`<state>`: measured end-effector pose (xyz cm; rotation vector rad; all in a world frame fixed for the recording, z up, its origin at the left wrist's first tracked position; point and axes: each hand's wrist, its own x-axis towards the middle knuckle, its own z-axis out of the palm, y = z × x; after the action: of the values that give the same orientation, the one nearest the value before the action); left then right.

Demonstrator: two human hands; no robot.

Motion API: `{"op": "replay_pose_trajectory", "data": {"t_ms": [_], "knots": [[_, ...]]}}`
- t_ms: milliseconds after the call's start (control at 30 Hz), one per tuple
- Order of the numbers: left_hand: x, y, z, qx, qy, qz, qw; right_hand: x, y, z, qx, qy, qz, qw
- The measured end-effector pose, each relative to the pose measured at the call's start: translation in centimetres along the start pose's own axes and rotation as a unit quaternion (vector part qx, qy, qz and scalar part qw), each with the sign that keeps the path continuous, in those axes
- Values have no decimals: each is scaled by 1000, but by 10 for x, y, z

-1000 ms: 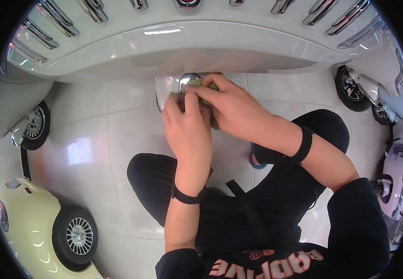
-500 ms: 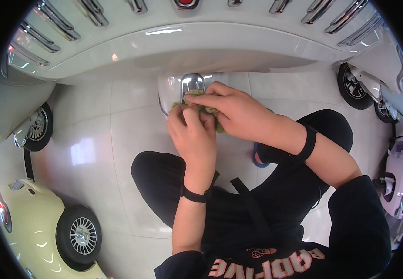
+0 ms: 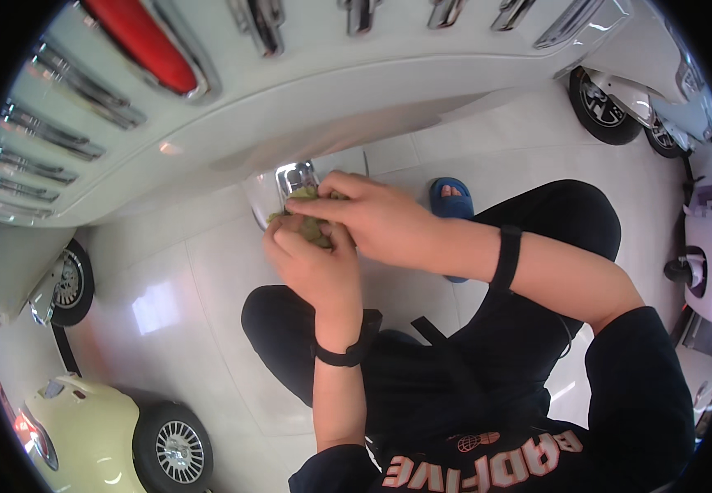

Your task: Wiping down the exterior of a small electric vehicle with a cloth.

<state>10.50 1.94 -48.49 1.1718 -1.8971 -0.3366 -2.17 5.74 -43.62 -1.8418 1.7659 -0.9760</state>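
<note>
A crumpled green cloth (image 3: 313,233) is bunched between my two hands, just below a chrome trim piece (image 3: 297,174). That trim sits on a glossy white fender (image 3: 264,195) under the front of a white scooter (image 3: 290,123). My left hand (image 3: 316,267) has its fingers curled around the lower part of the cloth. From the right, my right hand (image 3: 381,215) pinches the cloth's upper part, its index finger stretched along it. Part of the cloth is hidden behind my fingers, and I cannot tell whether it touches the trim.
A cream scooter (image 3: 93,427) stands at the lower left, another scooter's wheel (image 3: 70,283) above it. At the right are a white scooter (image 3: 619,107) and a lilac one (image 3: 705,246). My bent knees and a blue slipper (image 3: 450,197) are close to my hands on the tiled floor (image 3: 167,320).
The view has tilted and shifted, showing more of the scooter's red strip and my blue slipper. Both hands and the cloth now appear further left and slightly lower in the picture, still beside the chrome trim.
</note>
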Motion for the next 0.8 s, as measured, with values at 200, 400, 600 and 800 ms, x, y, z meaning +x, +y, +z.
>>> {"op": "replay_pose_trajectory", "data": {"t_ms": [200, 400, 600, 800], "knots": [[10, 18, -12, -44, -66, -122, 989, -13, 3, 15, -14, 55, -13, 998], [10, 18, -6, 11, -14, -84, 996, -5, 19, 15, -70, 63, -89, 992], [8, 23, -6, 54, 3, -101, 993, -4, 19, 10, -21, 39, -93, 995], [7, 39, -3, 78, -11, -187, 979, -2, 32, -1, 11, -5, -127, 992]]}}
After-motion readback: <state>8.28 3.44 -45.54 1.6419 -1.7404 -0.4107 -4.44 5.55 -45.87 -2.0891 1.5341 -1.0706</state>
